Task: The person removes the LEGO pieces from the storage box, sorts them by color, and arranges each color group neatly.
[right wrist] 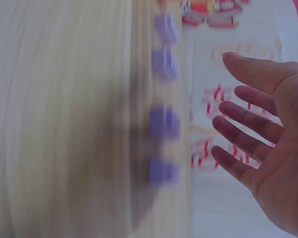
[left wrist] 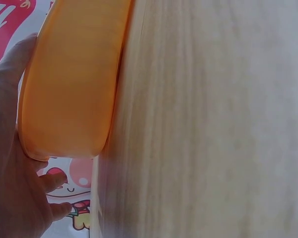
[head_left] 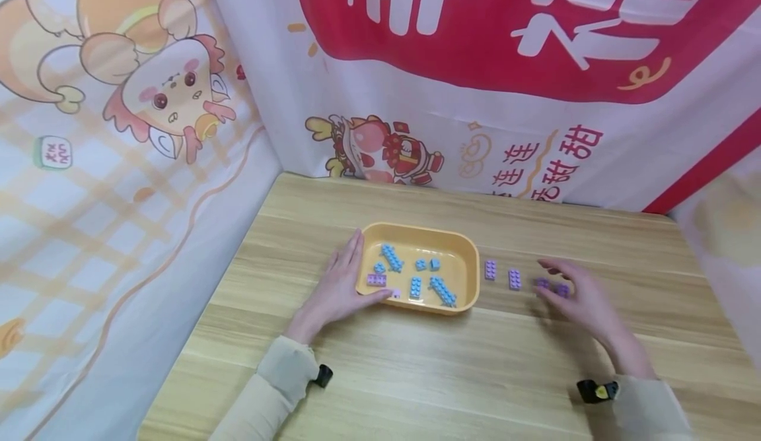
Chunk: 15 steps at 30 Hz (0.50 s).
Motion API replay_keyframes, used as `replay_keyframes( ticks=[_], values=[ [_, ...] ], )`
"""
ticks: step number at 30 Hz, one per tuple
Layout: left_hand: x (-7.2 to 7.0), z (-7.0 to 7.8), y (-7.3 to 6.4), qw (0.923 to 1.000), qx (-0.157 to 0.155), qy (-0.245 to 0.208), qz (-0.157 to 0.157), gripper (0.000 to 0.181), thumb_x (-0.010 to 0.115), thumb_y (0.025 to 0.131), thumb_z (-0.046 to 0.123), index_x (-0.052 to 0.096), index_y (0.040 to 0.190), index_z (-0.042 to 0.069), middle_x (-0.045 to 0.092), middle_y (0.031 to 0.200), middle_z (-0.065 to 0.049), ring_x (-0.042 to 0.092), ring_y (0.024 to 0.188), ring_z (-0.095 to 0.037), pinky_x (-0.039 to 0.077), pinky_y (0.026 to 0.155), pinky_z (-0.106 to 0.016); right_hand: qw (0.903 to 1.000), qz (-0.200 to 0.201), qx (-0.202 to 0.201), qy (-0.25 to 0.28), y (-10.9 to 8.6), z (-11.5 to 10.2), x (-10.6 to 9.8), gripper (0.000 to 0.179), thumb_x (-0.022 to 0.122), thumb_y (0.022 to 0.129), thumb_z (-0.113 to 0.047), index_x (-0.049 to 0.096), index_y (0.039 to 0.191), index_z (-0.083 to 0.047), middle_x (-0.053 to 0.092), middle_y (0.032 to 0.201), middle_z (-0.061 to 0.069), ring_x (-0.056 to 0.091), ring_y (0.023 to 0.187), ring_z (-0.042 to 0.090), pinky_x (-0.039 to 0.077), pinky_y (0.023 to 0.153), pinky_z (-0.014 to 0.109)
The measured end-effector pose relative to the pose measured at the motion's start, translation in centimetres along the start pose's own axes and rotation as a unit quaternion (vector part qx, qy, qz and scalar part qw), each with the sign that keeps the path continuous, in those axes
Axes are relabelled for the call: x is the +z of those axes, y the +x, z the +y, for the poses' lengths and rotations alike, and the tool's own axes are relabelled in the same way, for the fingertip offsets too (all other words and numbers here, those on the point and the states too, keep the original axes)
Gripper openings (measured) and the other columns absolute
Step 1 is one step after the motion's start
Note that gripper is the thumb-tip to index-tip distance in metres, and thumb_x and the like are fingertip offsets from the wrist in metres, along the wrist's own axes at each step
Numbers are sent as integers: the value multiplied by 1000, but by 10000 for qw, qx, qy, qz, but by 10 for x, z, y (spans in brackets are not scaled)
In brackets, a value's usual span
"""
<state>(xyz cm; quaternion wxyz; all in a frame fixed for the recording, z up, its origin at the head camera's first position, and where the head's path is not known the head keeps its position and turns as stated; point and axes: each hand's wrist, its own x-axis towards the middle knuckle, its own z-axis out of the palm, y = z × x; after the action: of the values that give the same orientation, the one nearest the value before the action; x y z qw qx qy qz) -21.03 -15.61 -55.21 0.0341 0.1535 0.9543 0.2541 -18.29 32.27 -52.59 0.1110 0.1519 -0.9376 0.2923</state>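
Note:
A yellow-orange plastic tray point(head_left: 416, 231) stands on the table with blue and purple toy bricks in it. My left hand point(head_left: 339, 287) holds the tray's left end, fingers along the side and thumb at the near rim; a small purple brick point(head_left: 396, 293) shows by the thumb tip. To the tray's right, purple bricks lie in a loose row, among them one nearest the tray point(head_left: 490, 269) and another beside it point(head_left: 514, 279). Over the row's right end hovers my right hand point(head_left: 579, 296), fingers spread and nothing held. The right wrist view shows that hand point(right wrist: 268, 129) above the blurred bricks point(right wrist: 164, 121).
Inside the tray are two long blue brick pieces point(head_left: 442, 292) and several smaller blue bricks point(head_left: 415, 287), plus a purple brick point(head_left: 376, 279). The wooden table point(head_left: 416, 375) meets a printed cloth point(head_left: 464, 131) at its back and left. A black band point(head_left: 597, 391) sits at the right wrist.

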Motion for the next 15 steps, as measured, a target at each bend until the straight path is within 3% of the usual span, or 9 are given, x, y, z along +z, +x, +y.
replay_keyframes(
  ticks=[1, 3, 6, 8, 15],
  values=[
    [0, 0, 0, 10000, -7, -2, -2, 137, 59, 86, 94, -10, 177, 18, -4, 189, -7, 11, 175, -32, 10, 143, -59, 9999, 69, -110, 35, 3, -7, 4, 55, 91, 87, -7, 71, 138, 0, 77, 128, 24, 72, 112, 42, 52, 101, 23],
    [0, -1, 0, 10000, -25, 6, -21, 137, 59, 86, 95, -11, 177, 19, -4, 189, -6, 11, 175, -31, 10, 143, -58, 9993, 149, -314, 127, 10, -24, 12, 54, 91, 86, -4, 72, 136, 0, 78, 126, 22, 73, 112, 40, 53, 102, 23],
    [1, -1, 1, 10000, -22, 27, -24, 137, 58, 86, 95, -11, 177, 19, -5, 189, -7, 11, 175, -32, 11, 143, -58, 9983, 132, -493, 265, 23, -47, 24, 50, 90, 87, -2, 72, 134, 0, 78, 125, 20, 73, 114, 40, 62, 104, 44],
    [2, -2, 1, 10000, -10, 44, -26, 137, 58, 86, 95, -11, 177, 18, -5, 189, -7, 12, 175, -32, 11, 143, -58, 9976, 67, -586, 362, 31, -61, 33, 48, 88, 89, -1, 73, 133, 1, 77, 127, 20, 73, 116, 40, 62, 102, 61],
    [1, -2, 2, 10000, 19, 73, -6, 137, 60, 86, 94, -10, 177, 18, -4, 189, -7, 13, 174, -33, 11, 143, -59, 9923, -294, -1044, 605, 53, -102, 60, 41, 85, 92, 0, 74, 131, -1, 77, 130, 16, 74, 121, 35, 65, 105, 55]
  ],
)
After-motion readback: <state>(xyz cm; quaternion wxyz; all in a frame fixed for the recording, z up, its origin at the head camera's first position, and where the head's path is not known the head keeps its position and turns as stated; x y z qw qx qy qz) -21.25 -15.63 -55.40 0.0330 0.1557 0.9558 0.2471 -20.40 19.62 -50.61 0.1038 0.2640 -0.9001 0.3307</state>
